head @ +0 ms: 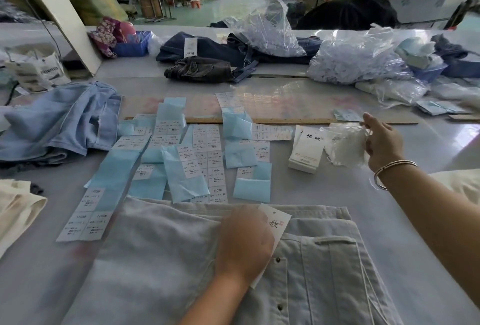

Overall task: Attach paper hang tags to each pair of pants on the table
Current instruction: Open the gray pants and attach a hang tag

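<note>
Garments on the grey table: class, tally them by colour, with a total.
Pale grey pants under the left hand: 1
Light blue denim pants: 1
Dark navy denim pants: 1
Black washed denim garment: 1
Total: 4

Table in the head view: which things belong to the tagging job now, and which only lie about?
In the job:
- light pants
- hang tag under the left hand
- small plastic bag in the right hand
- stack of hang tags
- size stickers

Lying about:
- dark jeans
- blue basket
- wooden ruler
</note>
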Demonstrator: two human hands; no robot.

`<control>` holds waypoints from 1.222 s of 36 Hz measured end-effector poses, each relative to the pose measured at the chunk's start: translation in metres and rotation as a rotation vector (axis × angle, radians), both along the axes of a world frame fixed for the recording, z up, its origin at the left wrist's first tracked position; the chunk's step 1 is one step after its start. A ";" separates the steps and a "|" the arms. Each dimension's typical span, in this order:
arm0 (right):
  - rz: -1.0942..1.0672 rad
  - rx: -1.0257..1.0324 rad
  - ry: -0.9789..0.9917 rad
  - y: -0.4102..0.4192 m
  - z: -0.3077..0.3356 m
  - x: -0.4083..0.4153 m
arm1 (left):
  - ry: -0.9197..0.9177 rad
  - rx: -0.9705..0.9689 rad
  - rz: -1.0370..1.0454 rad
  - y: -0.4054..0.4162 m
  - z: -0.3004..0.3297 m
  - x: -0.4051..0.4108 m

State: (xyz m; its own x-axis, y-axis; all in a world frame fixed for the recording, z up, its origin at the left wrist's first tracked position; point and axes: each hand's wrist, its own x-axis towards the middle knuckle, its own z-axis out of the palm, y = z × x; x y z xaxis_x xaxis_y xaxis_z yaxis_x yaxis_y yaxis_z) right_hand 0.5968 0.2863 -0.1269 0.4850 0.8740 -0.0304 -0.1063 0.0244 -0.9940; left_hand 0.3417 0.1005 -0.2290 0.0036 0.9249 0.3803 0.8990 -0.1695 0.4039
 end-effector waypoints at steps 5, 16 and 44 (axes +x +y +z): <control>0.144 -0.002 0.030 -0.004 -0.005 0.001 | 0.002 -0.020 -0.003 0.000 0.001 0.000; 0.137 -0.073 -0.536 0.023 -0.021 0.029 | 0.000 -0.053 -0.025 0.000 0.002 -0.001; 0.776 0.503 -1.462 -0.174 -0.028 -0.058 | 0.296 0.038 -0.401 -0.047 0.023 -0.065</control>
